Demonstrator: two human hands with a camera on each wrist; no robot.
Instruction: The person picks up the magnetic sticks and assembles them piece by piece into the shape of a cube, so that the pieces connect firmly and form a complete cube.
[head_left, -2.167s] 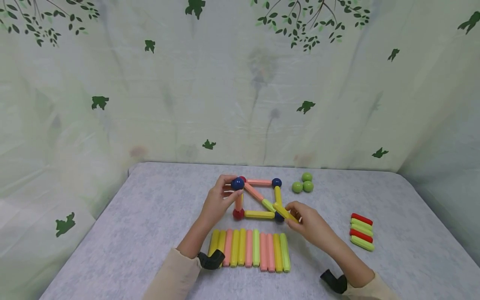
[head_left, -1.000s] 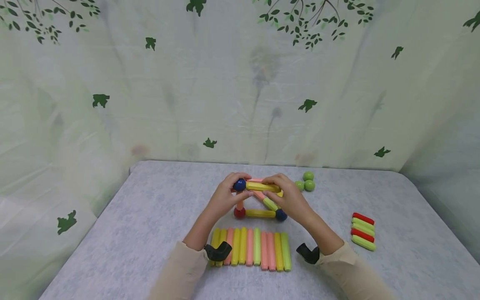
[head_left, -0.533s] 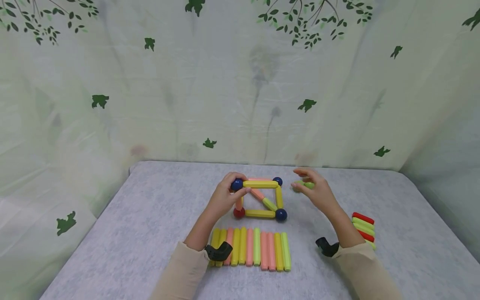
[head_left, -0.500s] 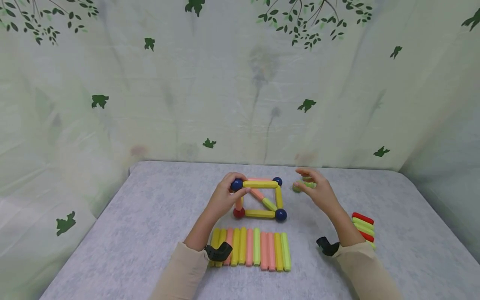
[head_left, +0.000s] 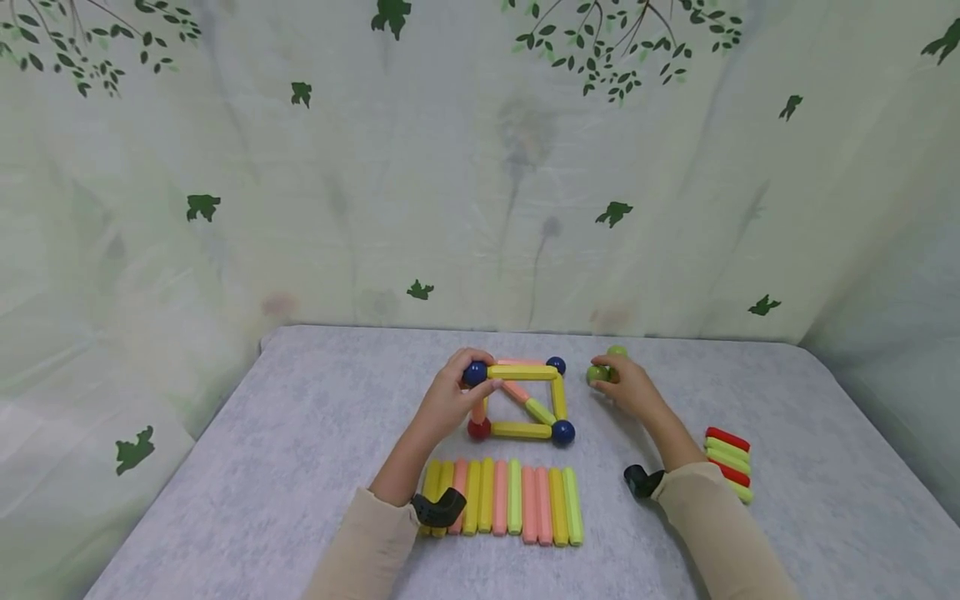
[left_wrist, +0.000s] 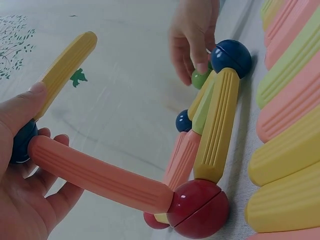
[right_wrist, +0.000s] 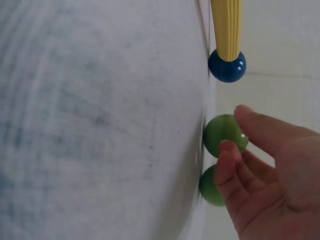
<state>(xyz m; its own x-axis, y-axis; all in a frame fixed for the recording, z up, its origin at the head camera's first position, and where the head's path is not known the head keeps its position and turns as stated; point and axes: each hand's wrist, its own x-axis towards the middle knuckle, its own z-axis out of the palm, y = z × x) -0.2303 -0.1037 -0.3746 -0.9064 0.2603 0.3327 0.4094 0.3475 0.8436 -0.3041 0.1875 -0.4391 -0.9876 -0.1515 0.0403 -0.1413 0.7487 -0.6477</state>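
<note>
In the head view my left hand [head_left: 444, 396] holds a blue ball [head_left: 475, 373] between thumb and fingers. From that ball a yellow rod [head_left: 522, 372] sticks out to the right, its far end unsupported. A pink rod [left_wrist: 100, 174] joins the held ball down to a red ball [left_wrist: 200, 209], one corner of a four-sided frame of rods and balls on the table. A pink and light green diagonal [head_left: 538, 409] crosses that frame. Over at the right, my right hand [head_left: 636, 392] pinches a green ball [right_wrist: 220, 132] with thumb and fingertips, another green ball [right_wrist: 211, 187] close beside it.
A row of pink, yellow and light green rods [head_left: 500, 500] lies in front of the frame, partly behind the left wrist. Several red and light green rods [head_left: 727, 446] are stacked side by side at the right, near the right forearm. A leaf-printed cloth [head_left: 480, 208] hangs behind the table.
The right hand brought the yellow rod to the held blue ball, let go of it there, then moved right to the green balls and closed on one. The left hand stayed on the blue ball.
</note>
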